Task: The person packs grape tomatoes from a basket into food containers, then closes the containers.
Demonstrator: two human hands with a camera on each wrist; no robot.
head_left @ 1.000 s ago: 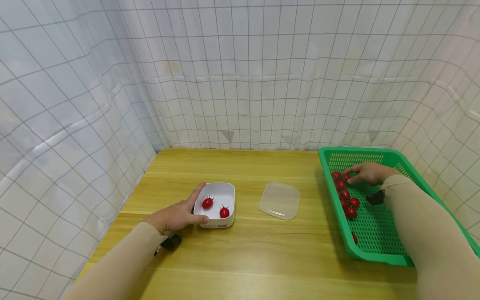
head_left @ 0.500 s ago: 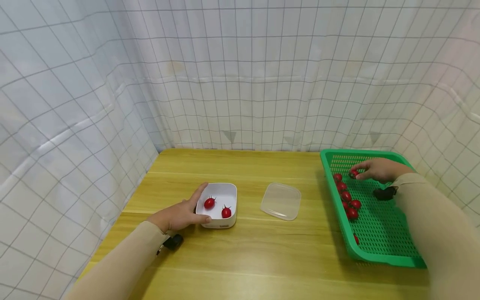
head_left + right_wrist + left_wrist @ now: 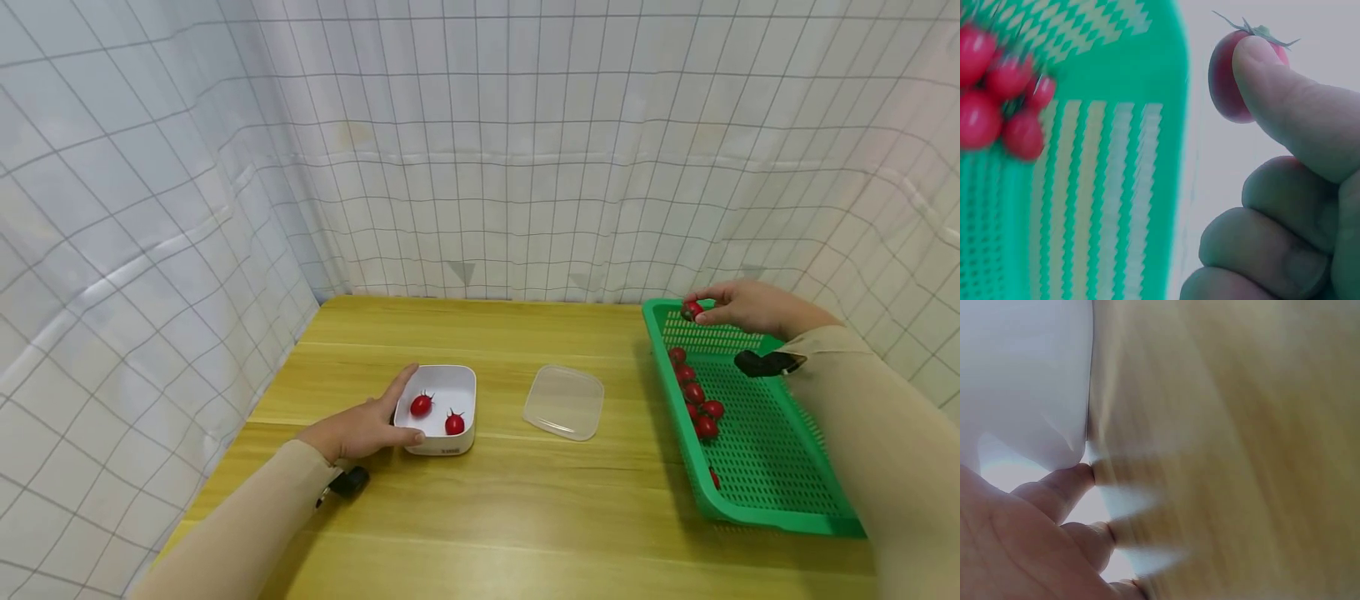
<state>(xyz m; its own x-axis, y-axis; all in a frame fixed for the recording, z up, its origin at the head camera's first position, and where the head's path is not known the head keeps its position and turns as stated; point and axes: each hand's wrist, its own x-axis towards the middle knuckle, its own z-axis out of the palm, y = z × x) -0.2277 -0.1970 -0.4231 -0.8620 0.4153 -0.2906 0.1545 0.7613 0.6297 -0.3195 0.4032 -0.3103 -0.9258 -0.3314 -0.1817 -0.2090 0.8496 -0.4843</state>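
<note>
My left hand [image 3: 363,427] holds a white square plastic container [image 3: 442,446] at its left side, with the thumb on the front rim and the index finger along the back left. Inside lie two cherry tomatoes with green stems, one tomato [image 3: 422,406] left and one tomato [image 3: 454,424] right. Over the back of a green plastic basket [image 3: 780,500], my right hand [image 3: 761,307] pinches a cherry tomato [image 3: 1225,78] between thumb and fingers. Its other fingers [image 3: 1260,250] are curled in the right wrist view. Several tomatoes [image 3: 694,392] line the basket's left wall.
A translucent square lid [image 3: 564,402] lies flat on the wooden table [image 3: 525,517] between container and basket. White checked curtains [image 3: 480,167] hang behind and on both sides. One more tomato [image 3: 714,478] sits near the basket's front left corner.
The right hand has taken a cherry tomato from the group in the basket and lifted it up to the height of the back rim. The left hand stays on the container.
</note>
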